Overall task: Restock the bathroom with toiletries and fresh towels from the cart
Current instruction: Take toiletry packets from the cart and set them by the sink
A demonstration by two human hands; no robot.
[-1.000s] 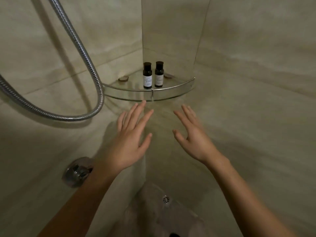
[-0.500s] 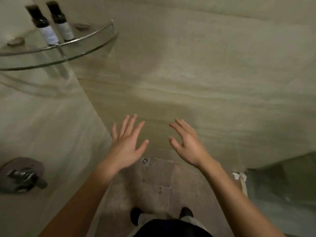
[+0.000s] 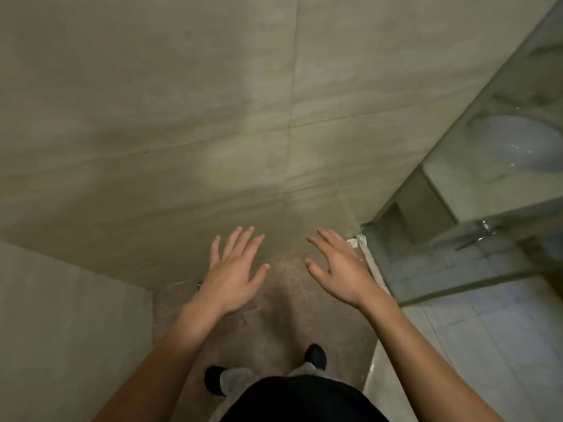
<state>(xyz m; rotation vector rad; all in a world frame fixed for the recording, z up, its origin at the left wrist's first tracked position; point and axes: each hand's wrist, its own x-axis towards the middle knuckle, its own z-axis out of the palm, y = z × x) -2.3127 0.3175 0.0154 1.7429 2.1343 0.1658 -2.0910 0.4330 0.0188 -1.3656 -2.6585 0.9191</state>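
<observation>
My left hand (image 3: 233, 274) and my right hand (image 3: 338, 269) are both held out in front of me, fingers spread, holding nothing. They hover over the shower floor (image 3: 274, 324), side by side and apart from each other. No toiletry bottle, towel or cart is in view.
Beige tiled walls (image 3: 182, 132) close the shower stall ahead and on the left. A glass partition (image 3: 457, 233) stands at the right, with a white toilet (image 3: 518, 144) and a lighter tiled floor (image 3: 502, 336) seen through it. My dark shoes (image 3: 315, 356) stand on the shower floor.
The view has swung right and downward; the corner glass shelf with two dark bottles, the shower hose and the valve have left the frame. Both hands stay open and empty.
</observation>
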